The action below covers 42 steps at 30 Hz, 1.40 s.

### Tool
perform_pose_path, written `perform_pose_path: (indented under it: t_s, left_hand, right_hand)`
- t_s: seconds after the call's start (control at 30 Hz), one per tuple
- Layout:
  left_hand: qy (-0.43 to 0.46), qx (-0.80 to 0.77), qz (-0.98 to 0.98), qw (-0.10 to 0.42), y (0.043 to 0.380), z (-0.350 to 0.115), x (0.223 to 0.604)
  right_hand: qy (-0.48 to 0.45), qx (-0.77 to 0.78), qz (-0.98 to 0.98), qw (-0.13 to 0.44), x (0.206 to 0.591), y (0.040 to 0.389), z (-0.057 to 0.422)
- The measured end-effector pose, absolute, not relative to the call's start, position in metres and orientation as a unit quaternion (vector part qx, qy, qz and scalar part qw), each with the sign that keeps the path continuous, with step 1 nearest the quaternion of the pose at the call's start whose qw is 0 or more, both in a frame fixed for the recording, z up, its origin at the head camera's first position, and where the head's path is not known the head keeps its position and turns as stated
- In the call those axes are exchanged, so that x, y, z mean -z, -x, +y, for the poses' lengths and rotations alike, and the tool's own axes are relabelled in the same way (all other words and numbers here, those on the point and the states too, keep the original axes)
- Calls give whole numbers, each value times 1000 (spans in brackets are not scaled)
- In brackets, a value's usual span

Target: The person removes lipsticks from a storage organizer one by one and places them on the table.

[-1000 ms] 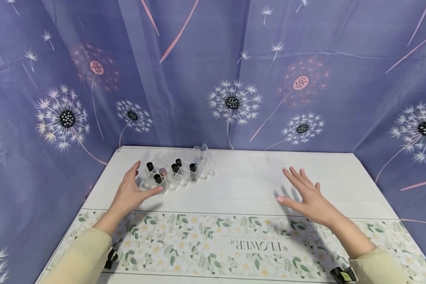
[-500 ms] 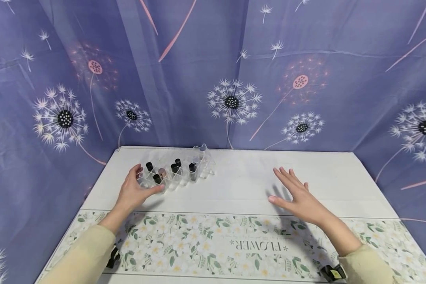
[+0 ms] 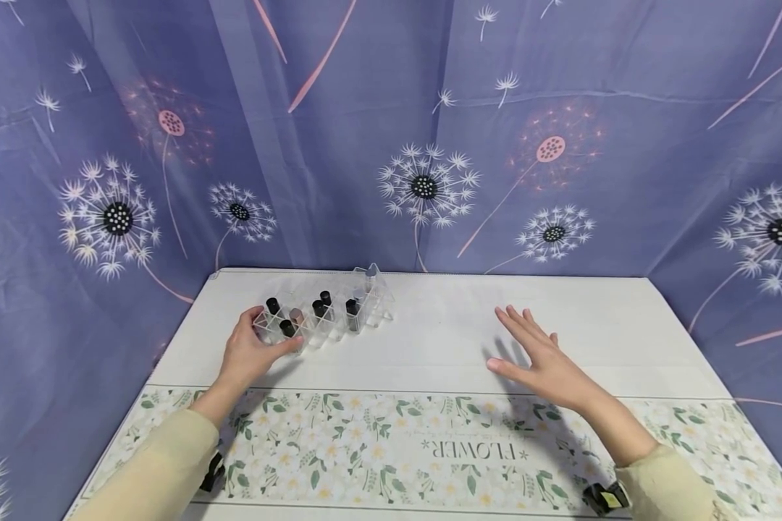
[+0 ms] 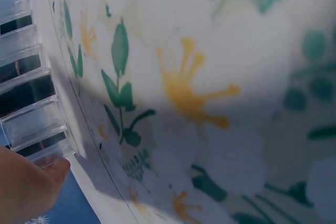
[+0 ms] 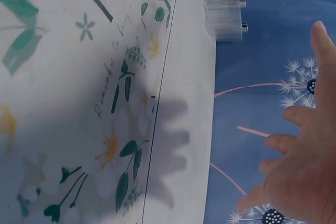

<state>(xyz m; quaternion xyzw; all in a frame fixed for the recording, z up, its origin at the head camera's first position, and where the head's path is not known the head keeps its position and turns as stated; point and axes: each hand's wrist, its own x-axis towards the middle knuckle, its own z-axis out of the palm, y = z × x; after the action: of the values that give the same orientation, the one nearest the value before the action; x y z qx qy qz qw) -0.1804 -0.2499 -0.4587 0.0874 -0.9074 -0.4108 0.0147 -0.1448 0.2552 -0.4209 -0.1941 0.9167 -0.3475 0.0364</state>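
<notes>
At the back left of the table stands a clear lipstick organizer (image 3: 334,331) with several slots. Several black-capped tubes (image 3: 352,308) and one pinkish-capped tube (image 3: 296,317) stand upright in it. My left hand (image 3: 246,356) grips the organizer's left end, thumb at the front and fingers round the far side, partly hidden. In the left wrist view the thumb (image 4: 55,174) touches the organizer's clear wall (image 4: 37,124). My right hand (image 3: 547,367) hovers above the table to the right, fingers spread, holding nothing.
A white table mat (image 3: 443,340) with a floral strip (image 3: 339,449) covers the table. Behind it and at both sides hangs a blue-purple dandelion curtain (image 3: 339,181). A black wrist device (image 3: 604,499) sits beneath the right sleeve.
My left hand has moved slightly right and closed in on the organizer's left end. The right hand has drifted left, fingers still spread. The organizer stays in about the same place.
</notes>
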Motion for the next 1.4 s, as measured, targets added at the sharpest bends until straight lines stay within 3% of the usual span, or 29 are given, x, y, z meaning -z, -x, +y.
perform_pose_path:
  t_s: [1.4]
  left_hand:
    - [-69,393,-916,26,191,-249,459]
  right_hand:
    - [192,405,892,56,435,172,241]
